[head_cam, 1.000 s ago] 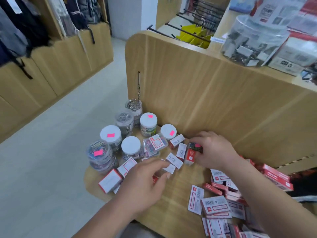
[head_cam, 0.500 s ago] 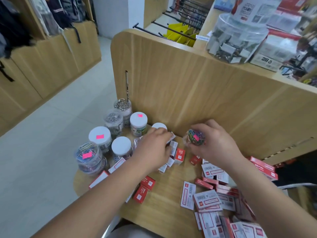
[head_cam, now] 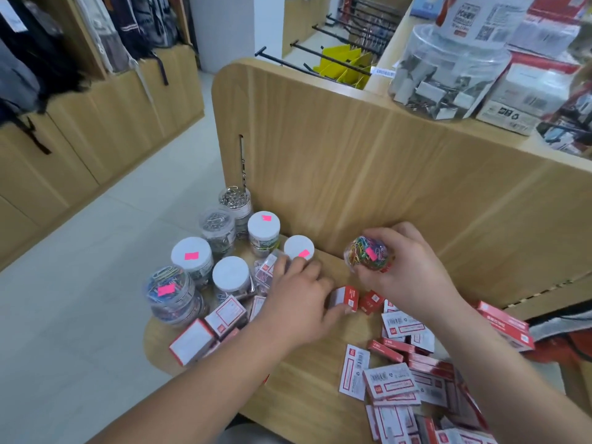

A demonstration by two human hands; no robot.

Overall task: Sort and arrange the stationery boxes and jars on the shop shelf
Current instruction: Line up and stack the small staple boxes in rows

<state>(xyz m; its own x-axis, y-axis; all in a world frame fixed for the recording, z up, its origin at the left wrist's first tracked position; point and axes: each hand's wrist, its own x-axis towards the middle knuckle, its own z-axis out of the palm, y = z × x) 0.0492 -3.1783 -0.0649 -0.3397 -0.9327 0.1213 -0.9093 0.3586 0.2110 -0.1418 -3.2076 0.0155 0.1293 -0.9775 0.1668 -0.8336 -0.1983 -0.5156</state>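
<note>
Jars (head_cam: 192, 256) with white lids and pink stickers stand clustered at the left end of the shelf (head_cam: 307, 389). The left hand (head_cam: 298, 302) lies with fingers stretched flat over small boxes beside them. The right hand (head_cam: 413, 277) grips a jar of coloured clips (head_cam: 368, 253), lifted off the shelf. Red-and-white boxes (head_cam: 392, 384) lie scattered at the right.

Soft, even indoor light, perhaps from overhead; shadows stay faint. Wide-angle distortion bows the pale wooden shelf panel (head_cam: 352, 149). The clear plastic tub of binder clips (head_cam: 448, 75) looks blurred.
</note>
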